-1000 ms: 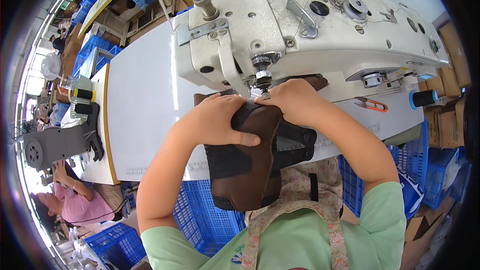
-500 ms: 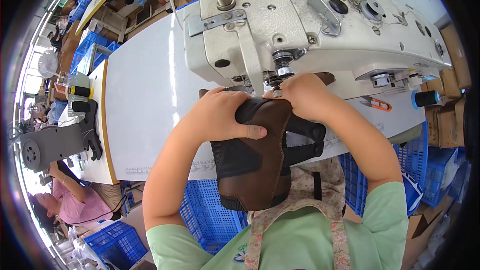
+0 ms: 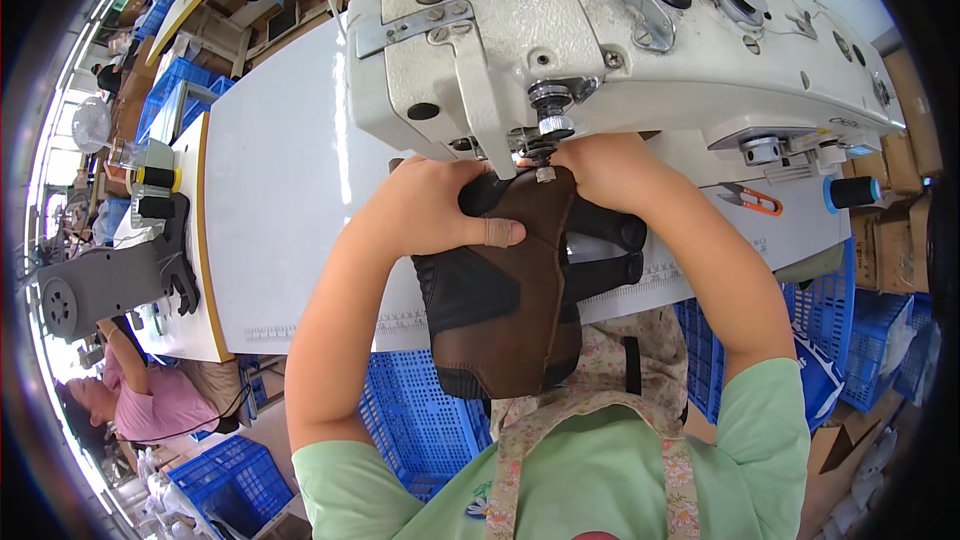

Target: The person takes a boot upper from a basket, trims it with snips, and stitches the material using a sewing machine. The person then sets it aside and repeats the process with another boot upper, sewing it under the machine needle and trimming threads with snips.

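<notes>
A brown and black stitched shoe upper [image 3: 525, 290] lies under the head of a white sewing machine [image 3: 470, 60], its near end hanging past the table's front edge. My left hand [image 3: 430, 202] grips its left side, with the thumb, wrapped in a tan bandage, flat on top and the fingers toward the far edge. My right hand [image 3: 605, 172] is closed at the upper's far right edge, close beside the presser area; its fingertips are hidden behind the machine parts. Two black padded ends of the upper stick out to the right, below my right wrist.
Orange-handled thread snips [image 3: 752, 199] and a black thread spool [image 3: 850, 192] lie to the right on the white table [image 3: 270, 190]. Blue crates [image 3: 410, 430] stand below its front edge. At far left, a person in pink [image 3: 160, 400] sits by another machine [image 3: 105, 290].
The shoe upper and both hands have shifted slightly away from me, toward the machine. My right fingers are now more hidden behind the machine head. The whole view has also shifted a little.
</notes>
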### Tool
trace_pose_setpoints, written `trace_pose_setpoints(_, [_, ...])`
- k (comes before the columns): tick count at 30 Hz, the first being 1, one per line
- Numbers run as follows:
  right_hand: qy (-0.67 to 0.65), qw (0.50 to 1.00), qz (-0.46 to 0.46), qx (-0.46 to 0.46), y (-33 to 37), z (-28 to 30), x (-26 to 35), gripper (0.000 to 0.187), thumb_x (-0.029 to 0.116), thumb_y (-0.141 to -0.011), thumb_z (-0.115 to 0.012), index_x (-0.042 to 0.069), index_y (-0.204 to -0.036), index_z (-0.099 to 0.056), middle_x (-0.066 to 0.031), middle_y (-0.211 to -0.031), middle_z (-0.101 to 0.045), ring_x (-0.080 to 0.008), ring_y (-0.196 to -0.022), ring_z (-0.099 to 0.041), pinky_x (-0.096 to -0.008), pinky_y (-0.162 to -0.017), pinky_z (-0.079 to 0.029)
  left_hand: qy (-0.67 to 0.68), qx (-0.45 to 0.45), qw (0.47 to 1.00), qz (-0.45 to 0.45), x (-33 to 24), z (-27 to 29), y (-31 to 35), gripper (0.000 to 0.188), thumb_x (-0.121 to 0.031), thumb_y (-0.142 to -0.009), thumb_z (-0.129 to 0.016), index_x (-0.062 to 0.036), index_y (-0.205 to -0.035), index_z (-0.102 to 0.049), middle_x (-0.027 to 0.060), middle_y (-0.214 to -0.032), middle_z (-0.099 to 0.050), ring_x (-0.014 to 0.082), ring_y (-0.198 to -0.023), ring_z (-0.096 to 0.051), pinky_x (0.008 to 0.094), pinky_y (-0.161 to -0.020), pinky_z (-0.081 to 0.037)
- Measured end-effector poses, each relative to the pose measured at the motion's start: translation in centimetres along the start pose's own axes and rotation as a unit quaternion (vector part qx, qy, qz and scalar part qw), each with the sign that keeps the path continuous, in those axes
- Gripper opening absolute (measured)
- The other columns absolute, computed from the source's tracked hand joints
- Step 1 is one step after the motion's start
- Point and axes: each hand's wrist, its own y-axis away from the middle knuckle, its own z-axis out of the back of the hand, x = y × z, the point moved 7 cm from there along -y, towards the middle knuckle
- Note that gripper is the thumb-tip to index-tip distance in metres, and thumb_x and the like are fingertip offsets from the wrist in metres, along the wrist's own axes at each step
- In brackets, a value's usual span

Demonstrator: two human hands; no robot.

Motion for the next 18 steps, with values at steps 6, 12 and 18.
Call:
trace_pose_setpoints(6, [-0.013, 1.000, 0.002, -0.012, -0.1, -0.3, -0.3, 0.036, 0.004, -0.079, -0.060, 0.020, -0.108, -0.073, -0.0066, -0.101, -0.072, -0.0276, -0.098, -0.067, -0.0411, -0.083, -0.052, 0.020, -0.036, 0.999, -0.028, -0.4, 0.3, 0.0, 0.079, -0.065, -0.061, -0.076, -0.0021, -0.108, -0.071, 0.0214, -0.099, -0.070, 0.0397, -0.098, -0.065, 0.0433, -0.089, -0.050])
trace_pose_setpoints(12, [-0.024, 0.999, 0.014, -0.019, -0.2, -0.4, -0.3, 0.038, 0.002, -0.079, -0.059, 0.021, -0.109, -0.073, -0.0073, -0.102, -0.072, -0.0283, -0.100, -0.066, -0.0407, -0.085, -0.052, 0.020, -0.028, 0.999, -0.020, -0.5, 0.3, 0.0, 0.078, -0.063, -0.061, -0.077, -0.0046, -0.111, -0.071, 0.0209, -0.103, -0.069, 0.0387, -0.100, -0.065, 0.0436, -0.090, -0.050])
trace_pose_setpoints(18, [-0.013, 1.000, 0.016, -0.010, -0.1, -0.3, -0.4, 0.031, 0.009, -0.078, -0.058, 0.017, -0.105, -0.072, -0.0116, -0.096, -0.071, -0.0316, -0.092, -0.068, -0.0439, -0.079, -0.052, 0.037, -0.076, 0.994, -0.065, -1.0, 0.8, 0.2, 0.079, -0.065, -0.060, -0.077, -0.0032, -0.110, -0.071, 0.0223, -0.098, -0.070, 0.0389, -0.098, -0.066, 0.0432, -0.088, -0.051])
